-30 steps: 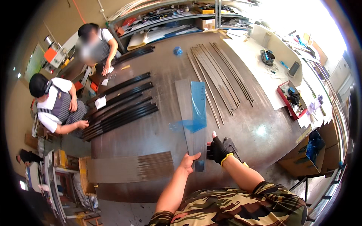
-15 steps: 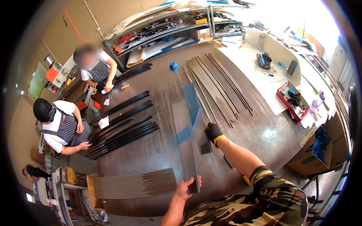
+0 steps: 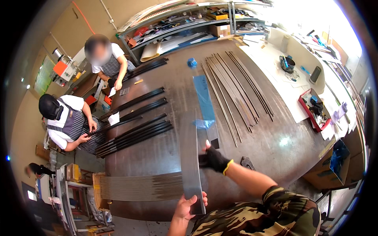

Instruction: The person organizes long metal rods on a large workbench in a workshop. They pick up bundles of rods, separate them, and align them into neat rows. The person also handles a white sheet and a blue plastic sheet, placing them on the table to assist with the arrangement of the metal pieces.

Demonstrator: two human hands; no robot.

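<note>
A long flat grey metal strip (image 3: 189, 157) stands tilted over the near middle of the table. My bare left hand (image 3: 187, 206) grips its near end, with the thumb on the face and fingertips around the right edge. My right hand (image 3: 215, 159), in a black fingerless glove with a yellow cuff, is at the strip's right edge. Its thumb points up, apart from the strip; the other fingers reach left and are partly hidden behind it. Beyond lies a strip covered with blue film (image 3: 204, 96), its film crumpled at the near part and its end dark.
Thin metal rods (image 3: 232, 86) lie at the far right, with more rods (image 3: 141, 187) at near left. Black bars (image 3: 136, 137) lie before two co-workers. A dark tool (image 3: 247, 163) sits by my right forearm; a blue tape roll (image 3: 191, 62) stands farther back. A red box (image 3: 314, 110) holds small items.
My right hand has come back toward me, from beside the rods to the grey strip's edge. The grey strip has tilted and shifted left off the blue-filmed strip. The view has shifted slightly.
</note>
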